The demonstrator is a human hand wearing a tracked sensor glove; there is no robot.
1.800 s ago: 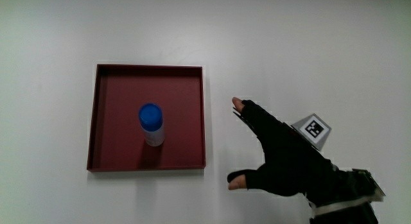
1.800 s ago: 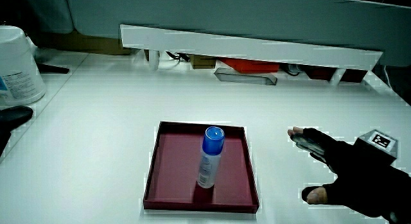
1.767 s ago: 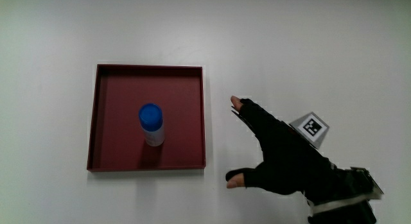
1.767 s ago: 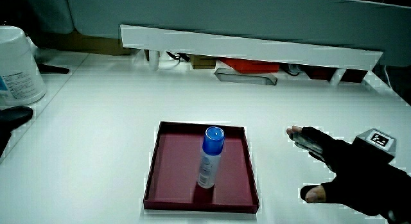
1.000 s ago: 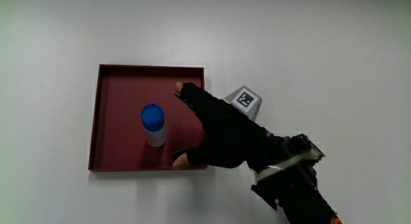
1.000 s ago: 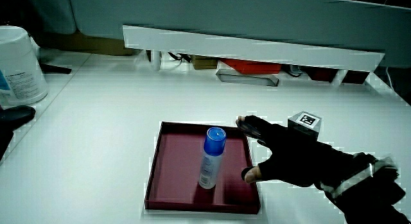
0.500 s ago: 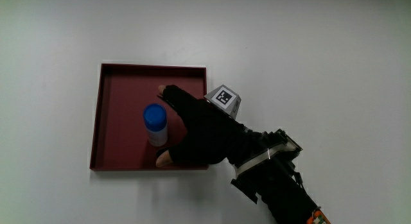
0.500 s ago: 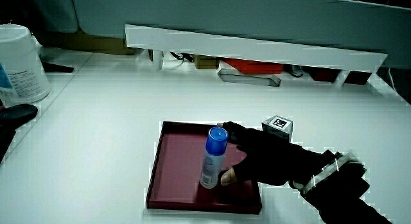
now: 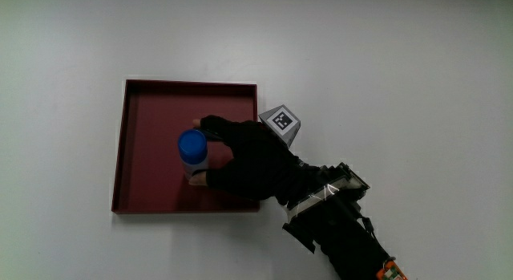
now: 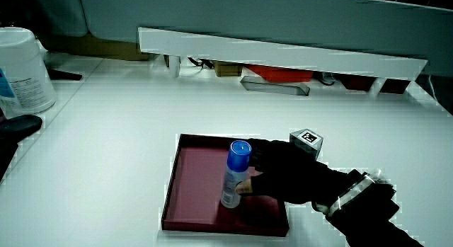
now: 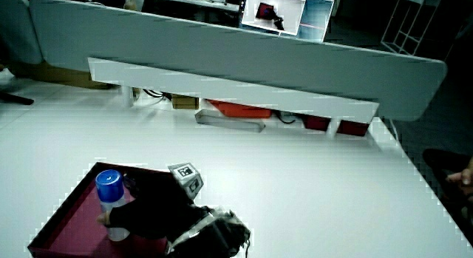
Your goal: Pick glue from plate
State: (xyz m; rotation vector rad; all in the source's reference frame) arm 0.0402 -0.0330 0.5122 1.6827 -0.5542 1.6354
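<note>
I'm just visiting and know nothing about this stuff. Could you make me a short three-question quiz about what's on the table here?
1. True or false: the glue bottle stands upright in the red tray.
2. What colour is the bottle's cap?
3. The hand is: A) flat on the bare table, B) closing around the bottle, C) lifting the tray.

Key: 1 true; 2 blue; 3 B.

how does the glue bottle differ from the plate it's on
The glue bottle stands upright, tall and round; the plate lies flat, low and square. The bottle is white with a blue cap; the plate is dark red. The hand closes around the bottle, not the plate. Both sit on the white table.
</note>
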